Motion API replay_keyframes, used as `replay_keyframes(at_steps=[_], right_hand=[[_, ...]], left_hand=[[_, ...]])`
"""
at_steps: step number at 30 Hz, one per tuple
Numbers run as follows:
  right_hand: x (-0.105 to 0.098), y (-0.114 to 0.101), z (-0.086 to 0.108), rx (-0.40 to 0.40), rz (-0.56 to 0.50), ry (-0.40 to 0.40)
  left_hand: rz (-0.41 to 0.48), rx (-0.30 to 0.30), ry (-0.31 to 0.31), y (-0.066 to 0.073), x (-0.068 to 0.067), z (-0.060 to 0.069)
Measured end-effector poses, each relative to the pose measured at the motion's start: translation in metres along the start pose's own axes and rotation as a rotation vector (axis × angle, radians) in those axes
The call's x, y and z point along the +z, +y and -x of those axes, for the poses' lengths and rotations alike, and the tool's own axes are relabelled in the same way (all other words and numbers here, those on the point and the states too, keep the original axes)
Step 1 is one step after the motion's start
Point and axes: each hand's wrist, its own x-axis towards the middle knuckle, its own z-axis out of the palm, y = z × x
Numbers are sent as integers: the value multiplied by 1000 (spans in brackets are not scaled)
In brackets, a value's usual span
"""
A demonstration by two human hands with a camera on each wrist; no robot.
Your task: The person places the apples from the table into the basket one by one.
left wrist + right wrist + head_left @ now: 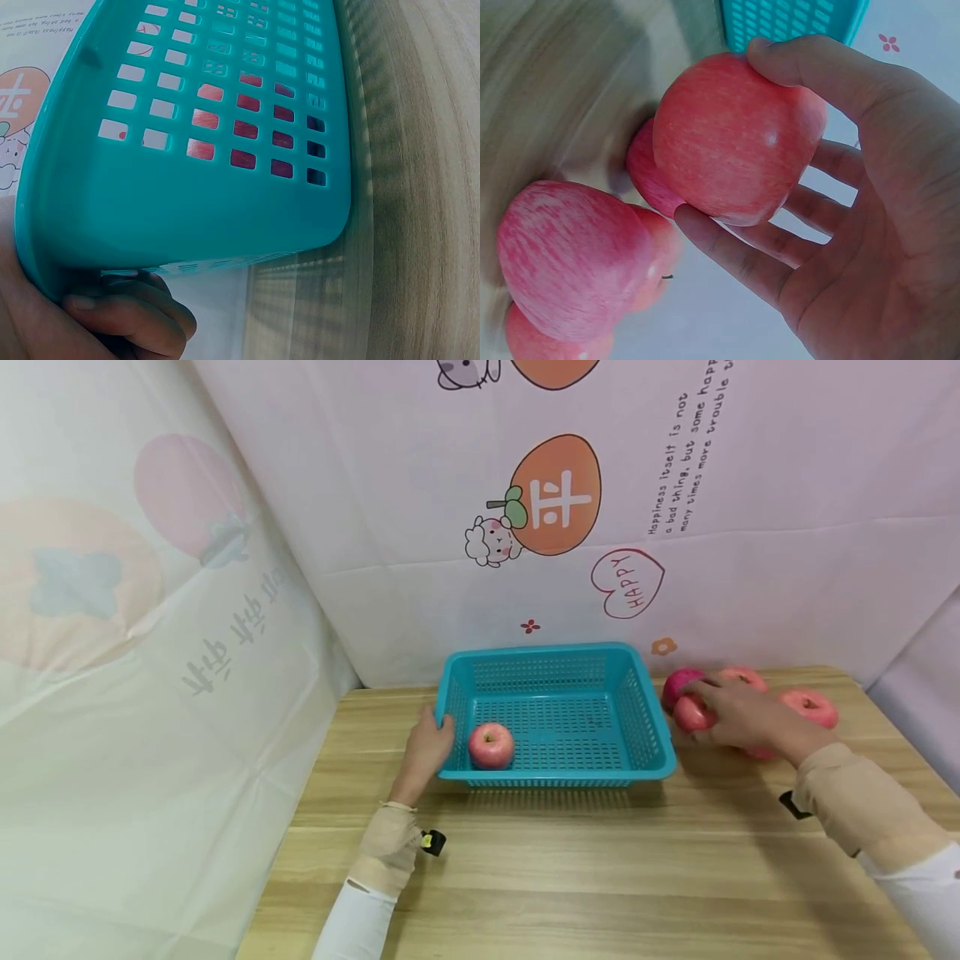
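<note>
A turquoise plastic basket with perforated walls stands on the table, and one red apple lies in its left front corner. My left hand grips the basket's left rim; the left wrist view shows its fingers curled under that rim. To the right of the basket, my right hand holds another red apple between thumb and fingers. Behind the held apple sits a darker magenta-red fruit, partly hidden by the hand.
Several more apples, among them one at the right and one at the back, rest around my right hand. Printed white cloth hangs behind the wooden table and along its left side.
</note>
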Motion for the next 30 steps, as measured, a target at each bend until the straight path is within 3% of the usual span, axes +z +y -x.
replay_keyframes(at_steps=[5,14,30], right_hand=[[-6,-2,-2,21,2,-11],[-12,-6,-6,-13,9,30],[-21,-13,-14,30,-22,2]], left_hand=[[4,0,1,1,1,-2],[7,5,2,2,0,0],[7,22,-12,-1,-2,0]])
